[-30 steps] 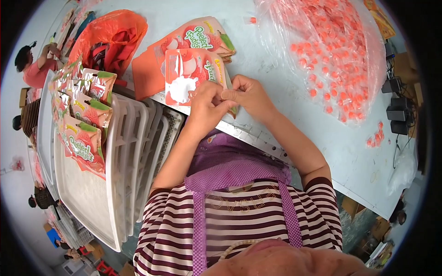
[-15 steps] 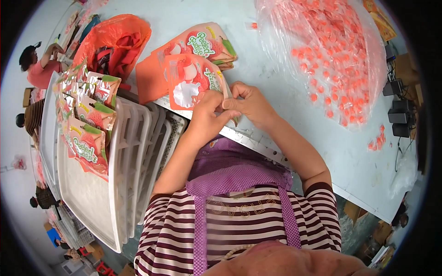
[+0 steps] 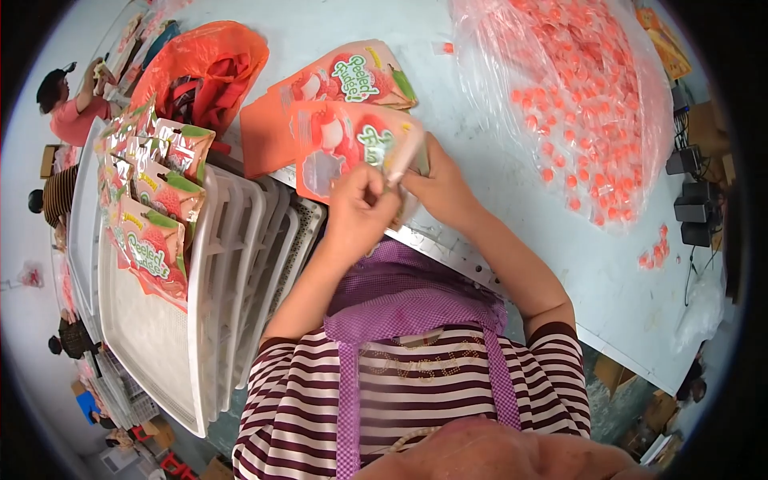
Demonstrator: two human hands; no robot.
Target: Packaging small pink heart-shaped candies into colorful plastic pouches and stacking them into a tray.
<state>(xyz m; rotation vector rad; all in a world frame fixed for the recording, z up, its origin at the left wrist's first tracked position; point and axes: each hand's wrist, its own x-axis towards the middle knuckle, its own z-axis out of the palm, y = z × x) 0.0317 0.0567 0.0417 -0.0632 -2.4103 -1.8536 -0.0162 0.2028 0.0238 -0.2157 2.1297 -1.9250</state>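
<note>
A red and pink pouch (image 3: 334, 136) with a see-through patch sits at the near edge of the desk (image 3: 500, 192), right in front of the person. It lies partly on top of other pouches (image 3: 344, 76). Its right end stands up between the two hands and looks blurry. The left hand (image 3: 362, 210) is curled up almost like a fist and touches the right part of the pouch. I can't tell if its fingers are pinching it. The right hand (image 3: 440, 184) is partly closed and has hold of the pouch's right end.

Behind the pouches, to the left, is an orange plastic bag (image 3: 210, 58) with red stuff in it. On the right side of the desk is a big clear bag (image 3: 576, 104) full of little red-orange balls in wrappers. One small wrapped ball (image 3: 443, 48) lies just left of it, and a small bunch of wrapped balls (image 3: 656, 250) lies below it. Black boxes (image 3: 693, 210) with wires are along the right edge.

On the left are white trays (image 3: 144, 344) in a stack. Shiny pouches (image 3: 150, 244) are piled in the top one. The person wears a purple apron (image 3: 412, 292) and a striped shirt (image 3: 432, 384). Far left, another person (image 3: 76, 120) wears a pink top.
</note>
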